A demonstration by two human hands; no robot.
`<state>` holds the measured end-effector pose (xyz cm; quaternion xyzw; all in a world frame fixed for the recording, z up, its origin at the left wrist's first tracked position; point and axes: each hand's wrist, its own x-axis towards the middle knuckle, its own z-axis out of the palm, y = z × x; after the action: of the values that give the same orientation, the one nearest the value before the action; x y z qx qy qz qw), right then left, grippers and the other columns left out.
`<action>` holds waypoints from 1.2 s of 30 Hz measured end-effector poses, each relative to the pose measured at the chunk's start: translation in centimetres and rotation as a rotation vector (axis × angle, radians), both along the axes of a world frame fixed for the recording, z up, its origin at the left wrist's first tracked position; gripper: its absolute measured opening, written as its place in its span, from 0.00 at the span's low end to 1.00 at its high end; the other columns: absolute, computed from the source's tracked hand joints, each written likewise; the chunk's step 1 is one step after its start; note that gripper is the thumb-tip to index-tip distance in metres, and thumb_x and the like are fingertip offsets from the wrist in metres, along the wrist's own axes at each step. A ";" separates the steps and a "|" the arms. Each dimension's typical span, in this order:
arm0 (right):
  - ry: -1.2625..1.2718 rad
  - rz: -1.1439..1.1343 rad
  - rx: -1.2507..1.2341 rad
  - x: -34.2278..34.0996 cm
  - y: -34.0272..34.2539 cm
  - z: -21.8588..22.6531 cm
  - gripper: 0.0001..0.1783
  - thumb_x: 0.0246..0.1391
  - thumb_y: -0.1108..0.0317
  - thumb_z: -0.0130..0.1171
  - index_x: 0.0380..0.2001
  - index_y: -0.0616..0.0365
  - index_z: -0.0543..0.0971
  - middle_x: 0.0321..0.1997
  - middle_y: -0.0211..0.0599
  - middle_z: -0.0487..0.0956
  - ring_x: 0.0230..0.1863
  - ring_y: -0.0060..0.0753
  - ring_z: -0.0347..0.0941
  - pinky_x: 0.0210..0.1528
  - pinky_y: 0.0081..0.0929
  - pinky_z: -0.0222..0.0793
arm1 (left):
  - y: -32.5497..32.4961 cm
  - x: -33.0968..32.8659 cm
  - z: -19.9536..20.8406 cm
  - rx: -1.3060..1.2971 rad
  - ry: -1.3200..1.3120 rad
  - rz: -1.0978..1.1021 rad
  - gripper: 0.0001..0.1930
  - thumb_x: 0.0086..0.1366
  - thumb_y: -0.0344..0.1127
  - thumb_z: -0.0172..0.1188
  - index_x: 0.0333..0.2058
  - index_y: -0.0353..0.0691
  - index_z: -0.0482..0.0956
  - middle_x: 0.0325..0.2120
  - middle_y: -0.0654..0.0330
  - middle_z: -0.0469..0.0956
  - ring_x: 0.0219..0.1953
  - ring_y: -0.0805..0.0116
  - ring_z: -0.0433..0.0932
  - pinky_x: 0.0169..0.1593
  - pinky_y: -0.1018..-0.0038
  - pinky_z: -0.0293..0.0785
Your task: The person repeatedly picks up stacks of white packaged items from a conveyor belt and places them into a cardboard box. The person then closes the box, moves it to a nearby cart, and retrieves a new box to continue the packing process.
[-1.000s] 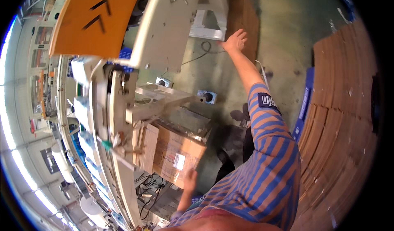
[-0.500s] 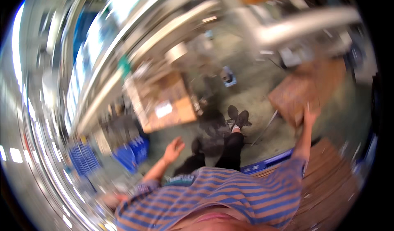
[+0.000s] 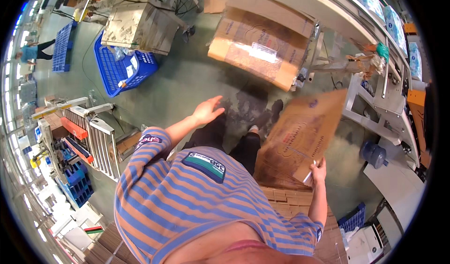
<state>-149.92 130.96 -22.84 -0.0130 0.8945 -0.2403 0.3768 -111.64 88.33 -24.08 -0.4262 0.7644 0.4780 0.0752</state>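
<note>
My right hand [image 3: 319,170] is closed on the near right edge of a flat brown cardboard sheet [image 3: 300,135] with printing, probably a flattened carton. A thin white object [image 3: 309,175] shows by the fingers; its kind is unclear. The sheet slants up past my legs, its lower part near a stack of flattened cartons [image 3: 286,196]. My left hand [image 3: 207,111] hangs in the air in front of my body, fingers apart, with nothing in it.
Ahead lies a big taped cardboard carton [image 3: 262,48] by a white metal frame [image 3: 370,111]. A blue basket [image 3: 107,69] stands beside a worn box-shaped unit [image 3: 140,27]. Left is a roller conveyor [image 3: 101,144]; right, a water jug [image 3: 373,154]. Far left stands a person [image 3: 30,53].
My view has turned left, so the big carton now appears farther right. The cardboard sheet in my right hand has come closer to my legs. My left hand stays free.
</note>
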 end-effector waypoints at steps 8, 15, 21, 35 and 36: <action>-0.220 0.109 -0.084 13.6 -3.3 4.6 0.44 0.36 0.73 0.56 0.61 0.59 0.54 0.55 0.44 0.69 0.54 0.36 0.67 0.55 0.29 0.62 | 0.7 11.4 1.6 -0.164 0.028 0.282 0.31 0.57 0.43 0.57 0.57 0.39 0.60 0.44 0.52 0.74 0.42 0.61 0.76 0.42 0.68 0.73; -0.154 0.283 -0.036 21.0 -5.0 9.5 0.44 0.35 0.71 0.58 0.61 0.58 0.56 0.56 0.46 0.68 0.56 0.40 0.65 0.57 0.29 0.60 | 5.3 16.1 1.2 -0.013 0.098 0.311 0.32 0.56 0.41 0.59 0.58 0.40 0.59 0.43 0.52 0.74 0.41 0.60 0.76 0.45 0.67 0.72; 0.054 0.621 0.271 28.8 -13.2 15.7 0.47 0.32 0.66 0.63 0.61 0.50 0.57 0.50 0.53 0.70 0.50 0.49 0.69 0.53 0.36 0.65 | -0.3 14.4 3.6 -0.361 0.281 -0.044 0.42 0.52 0.43 0.62 0.61 0.39 0.50 0.56 0.46 0.59 0.55 0.52 0.64 0.58 0.58 0.59; 0.110 1.751 -0.146 46.0 -46.0 10.6 0.41 0.30 0.59 0.64 0.56 0.37 0.65 0.39 0.47 0.70 0.42 0.49 0.67 0.42 0.40 0.68 | -20.4 34.4 1.3 -0.429 -0.009 -0.589 0.18 0.41 0.48 0.67 0.30 0.48 0.76 0.27 0.65 0.74 0.37 0.64 0.75 0.42 0.65 0.66; 0.079 1.806 -0.163 46.6 -48.4 9.2 0.41 0.31 0.59 0.64 0.56 0.37 0.65 0.40 0.47 0.70 0.42 0.49 0.67 0.41 0.40 0.68 | -20.8 36.7 1.1 -0.479 -0.001 -0.490 0.19 0.40 0.48 0.68 0.30 0.47 0.76 0.26 0.64 0.74 0.36 0.63 0.75 0.40 0.66 0.67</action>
<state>-103.33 82.56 -13.67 -0.7442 0.5364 0.0846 0.3889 -74.89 67.51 -22.95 -0.2356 0.9345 0.2525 0.0862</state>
